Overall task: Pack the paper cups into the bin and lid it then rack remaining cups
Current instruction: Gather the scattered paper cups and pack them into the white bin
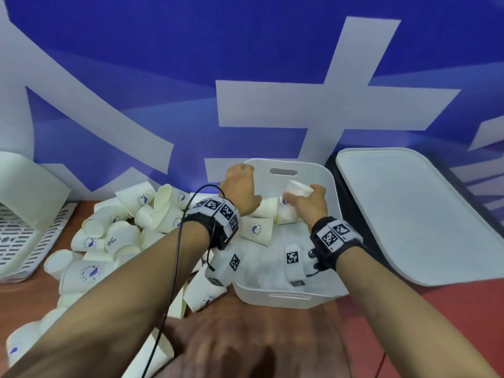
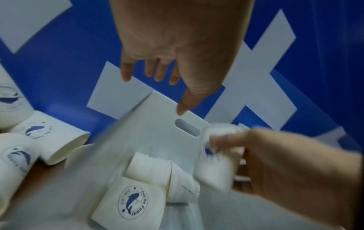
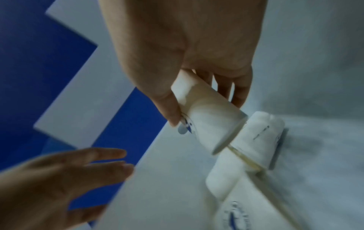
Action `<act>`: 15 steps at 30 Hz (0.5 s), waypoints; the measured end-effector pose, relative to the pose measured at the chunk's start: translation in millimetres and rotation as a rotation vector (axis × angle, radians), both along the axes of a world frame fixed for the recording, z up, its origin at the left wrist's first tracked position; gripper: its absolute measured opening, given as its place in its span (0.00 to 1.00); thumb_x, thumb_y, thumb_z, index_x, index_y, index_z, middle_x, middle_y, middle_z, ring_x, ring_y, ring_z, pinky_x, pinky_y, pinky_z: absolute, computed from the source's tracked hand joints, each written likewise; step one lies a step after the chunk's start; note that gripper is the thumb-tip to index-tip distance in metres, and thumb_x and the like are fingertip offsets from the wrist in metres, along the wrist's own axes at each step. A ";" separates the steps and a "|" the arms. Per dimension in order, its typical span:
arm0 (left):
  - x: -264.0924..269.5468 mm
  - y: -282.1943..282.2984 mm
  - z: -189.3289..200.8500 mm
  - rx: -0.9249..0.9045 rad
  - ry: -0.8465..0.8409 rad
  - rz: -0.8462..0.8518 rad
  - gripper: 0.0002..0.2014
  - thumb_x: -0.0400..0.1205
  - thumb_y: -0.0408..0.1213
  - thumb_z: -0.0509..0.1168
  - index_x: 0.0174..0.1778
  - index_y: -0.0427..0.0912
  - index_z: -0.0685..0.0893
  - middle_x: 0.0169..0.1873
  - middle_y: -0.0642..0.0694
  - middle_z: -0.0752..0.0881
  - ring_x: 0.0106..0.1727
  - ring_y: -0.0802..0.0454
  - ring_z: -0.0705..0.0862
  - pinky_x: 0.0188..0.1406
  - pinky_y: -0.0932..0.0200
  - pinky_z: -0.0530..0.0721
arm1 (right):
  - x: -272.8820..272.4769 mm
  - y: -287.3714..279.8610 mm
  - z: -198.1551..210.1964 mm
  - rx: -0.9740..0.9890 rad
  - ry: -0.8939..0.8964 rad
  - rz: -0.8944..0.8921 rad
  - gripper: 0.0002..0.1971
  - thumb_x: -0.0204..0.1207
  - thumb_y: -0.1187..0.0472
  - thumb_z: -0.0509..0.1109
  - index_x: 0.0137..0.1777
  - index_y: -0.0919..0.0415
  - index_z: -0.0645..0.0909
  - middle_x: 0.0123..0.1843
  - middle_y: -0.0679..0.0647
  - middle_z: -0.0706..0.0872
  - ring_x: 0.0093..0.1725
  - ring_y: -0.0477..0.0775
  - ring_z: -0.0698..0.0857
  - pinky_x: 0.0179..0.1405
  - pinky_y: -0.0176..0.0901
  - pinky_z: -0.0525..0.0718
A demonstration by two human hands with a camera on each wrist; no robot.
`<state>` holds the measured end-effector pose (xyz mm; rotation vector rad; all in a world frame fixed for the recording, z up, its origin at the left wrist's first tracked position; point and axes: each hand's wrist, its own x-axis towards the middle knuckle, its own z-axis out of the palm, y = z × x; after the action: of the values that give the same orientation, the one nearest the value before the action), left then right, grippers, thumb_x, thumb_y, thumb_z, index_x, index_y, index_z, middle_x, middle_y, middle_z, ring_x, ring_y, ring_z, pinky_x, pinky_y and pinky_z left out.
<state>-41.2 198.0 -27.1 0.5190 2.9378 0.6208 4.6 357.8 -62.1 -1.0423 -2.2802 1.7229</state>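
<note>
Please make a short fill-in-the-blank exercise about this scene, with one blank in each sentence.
1. The right hand holds a paper ____ over the white bin.
2. The flat lid lies to the ____ of the bin.
3. The left hand holds ____.
4. The loose pile of cups lies to the ____ of the bin.

Missing words: cup; right; nothing; left

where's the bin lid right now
In the head view the lid lies flat on the table to the right of the open bin, off the bin entirely, beyond the right hand.
</note>
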 end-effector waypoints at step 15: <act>-21.5 -6.2 -10.0 0.129 -0.414 0.363 0.18 0.84 0.26 0.54 0.71 0.29 0.67 0.67 0.32 0.77 0.68 0.37 0.77 0.64 0.50 0.76 | -3.1 -6.5 -79.5 0.958 -0.382 0.513 0.23 0.67 0.63 0.69 0.62 0.49 0.76 0.65 0.57 0.65 0.62 0.60 0.67 0.57 0.46 0.69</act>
<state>-62.6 191.8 -37.0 -0.1332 2.6146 0.8408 1.5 351.3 -141.6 -0.6110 -3.2239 0.2826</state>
